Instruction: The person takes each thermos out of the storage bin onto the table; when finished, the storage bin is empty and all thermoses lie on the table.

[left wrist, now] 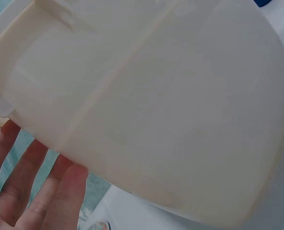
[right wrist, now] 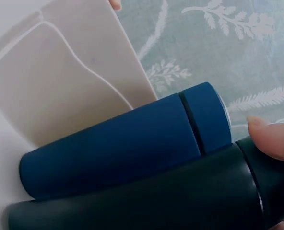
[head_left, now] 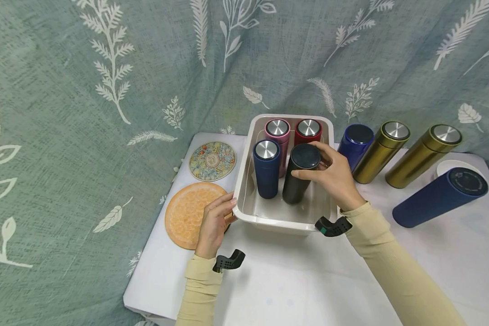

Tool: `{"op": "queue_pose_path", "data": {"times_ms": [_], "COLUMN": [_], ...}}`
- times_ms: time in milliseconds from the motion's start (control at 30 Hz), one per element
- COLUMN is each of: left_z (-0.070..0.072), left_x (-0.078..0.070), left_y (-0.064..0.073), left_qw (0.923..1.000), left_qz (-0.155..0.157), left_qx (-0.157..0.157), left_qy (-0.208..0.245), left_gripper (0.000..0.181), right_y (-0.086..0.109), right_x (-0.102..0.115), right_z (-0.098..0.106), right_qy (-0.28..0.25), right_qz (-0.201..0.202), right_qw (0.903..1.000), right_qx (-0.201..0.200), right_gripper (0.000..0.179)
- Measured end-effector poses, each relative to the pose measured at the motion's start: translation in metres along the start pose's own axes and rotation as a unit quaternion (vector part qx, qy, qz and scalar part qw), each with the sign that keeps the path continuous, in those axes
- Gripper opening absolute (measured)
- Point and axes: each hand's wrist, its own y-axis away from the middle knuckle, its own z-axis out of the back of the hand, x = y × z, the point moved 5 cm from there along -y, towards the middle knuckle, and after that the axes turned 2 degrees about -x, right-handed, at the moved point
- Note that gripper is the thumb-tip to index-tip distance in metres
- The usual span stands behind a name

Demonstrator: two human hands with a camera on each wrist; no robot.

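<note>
My right hand point(head_left: 335, 174) grips the lid end of a black thermos bottle point(head_left: 296, 186), thumb on the near side and fingers behind. The bottle stands inside a white plastic bin point(head_left: 278, 222), close beside a dark blue bottle point(right wrist: 113, 143). Behind them in the bin are a pink bottle point(head_left: 283, 146) and a red bottle point(head_left: 308, 136), both with silver lid tops. At the bin's left front corner, my left hand point(head_left: 215, 222) touches the outside below the rim. In the left wrist view its fingertips point(left wrist: 75, 177) rest against the bin wall with the fingers fairly straight.
Right of the bin stand a bright blue bottle point(head_left: 353, 146), two gold bottles point(head_left: 380, 156) and a navy bottle point(head_left: 436, 199), with a white round object point(head_left: 456, 164) behind. A patterned round mat point(head_left: 213, 161) and an orange one point(head_left: 189, 215) lie at left. A leaf-print curtain point(head_left: 155, 68) hangs behind.
</note>
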Motion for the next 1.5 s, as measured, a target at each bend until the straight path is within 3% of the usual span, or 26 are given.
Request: {"op": "queue_pose_path", "data": {"times_ms": [533, 900, 1200, 1500], "left_z": [0.000, -0.001, -0.001, -0.001], "left_x": [0.000, 0.000, 0.000, 0.001], "left_y": [0.000, -0.001, -0.001, -0.002], "left_qw": [1.0000, 1.0000, 1.0000, 1.0000], "left_qz": [0.000, 0.004, 0.004, 0.004], "left_qx": [0.001, -0.001, 0.002, 0.001], "left_qy": [0.001, 0.000, -0.003, 0.000], "left_gripper": [0.039, 0.038, 0.043, 0.042], "right_y": [0.020, 0.037, 0.052, 0.069], "right_x": [0.017, 0.028, 0.039, 0.058], "right_z": [0.006, 0.013, 0.023, 0.033], "right_qy": [0.004, -0.039, -0.107, -0.198], "right_qz": [0.048, 0.077, 0.105, 0.162], "right_qw": [0.9980, 0.9934, 0.9807, 0.9551], "right_qx": [-0.042, -0.076, -0.126, -0.150], "right_gripper": [0.067, 0.068, 0.068, 0.071]}}
